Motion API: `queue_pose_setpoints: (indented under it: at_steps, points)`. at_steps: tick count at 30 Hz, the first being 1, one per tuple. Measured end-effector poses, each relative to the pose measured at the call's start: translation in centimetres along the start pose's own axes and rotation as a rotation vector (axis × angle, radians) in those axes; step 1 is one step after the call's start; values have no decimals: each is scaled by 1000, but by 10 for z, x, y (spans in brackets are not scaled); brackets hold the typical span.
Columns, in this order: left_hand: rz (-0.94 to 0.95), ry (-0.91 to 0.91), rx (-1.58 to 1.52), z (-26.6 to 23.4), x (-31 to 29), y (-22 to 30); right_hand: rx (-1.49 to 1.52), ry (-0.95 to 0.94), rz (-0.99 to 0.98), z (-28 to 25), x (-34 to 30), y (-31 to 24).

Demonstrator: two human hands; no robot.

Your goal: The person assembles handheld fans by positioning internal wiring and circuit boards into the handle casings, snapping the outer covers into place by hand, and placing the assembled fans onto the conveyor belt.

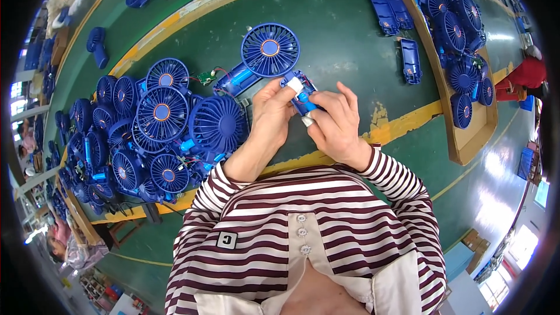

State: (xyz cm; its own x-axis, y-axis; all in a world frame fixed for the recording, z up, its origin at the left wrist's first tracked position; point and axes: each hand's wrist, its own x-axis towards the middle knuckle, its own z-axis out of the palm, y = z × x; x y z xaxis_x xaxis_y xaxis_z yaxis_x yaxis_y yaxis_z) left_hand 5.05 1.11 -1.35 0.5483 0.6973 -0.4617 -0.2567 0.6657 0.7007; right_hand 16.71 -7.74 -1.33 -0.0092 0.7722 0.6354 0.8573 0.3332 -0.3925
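At the middle of the green table (344,35), just in front of the striped shirt (344,201), two bare hands meet over a blue handle piece (301,97) with a bright blue cylinder set in it. The left hand (271,114) pinches its near left side between thumb and fingers, with something white at the thumb's tip; whether that is a wrap or a part, I cannot tell. The right hand (338,116) closes on the other side, index finger and thumb bent in against the piece, another bit of white showing beneath. Just beyond the left hand lies a round blue fan head (270,49) with an orange ring around its hub; whether it is joined to the held piece is hidden. An open handle (236,80) reaches down and left from beside it, and near that sits a small green circuit board (205,77) with red wire. To the left, a big heap of blue fans (161,112) overlaps itself, grilles facing various ways. Toward the upper right lie loose blue shells (410,61), and beside them a cardboard tray (472,140) holds more fans, piled mostly toward its far end.
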Motion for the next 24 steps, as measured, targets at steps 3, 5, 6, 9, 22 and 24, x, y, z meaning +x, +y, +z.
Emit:
queue_pose_setpoints:
  at_steps: [3, 5, 6, 9, 22, 24]
  points:
    - [30, 32, 3, 4, -1, 2, 13, 30, 43, 2, -1, 3]
    - [33, 42, -4, 5, -1, 2, 20, 49, 151, 3, -3, 7]
    - [36, 54, -12, 5, -1, 3, 5, 84, 171, 2, -1, 6]
    - [44, 48, 4, 3, 0, 0, -52, 91, 270, 1, -5, 3]
    - [-37, 36, 94, 5, -4, -3, 108, -562, 739, -18, 21, 11]
    - [-65, 44, 78, 4, -3, -2, 603, -823, 646, -40, 36, 39]
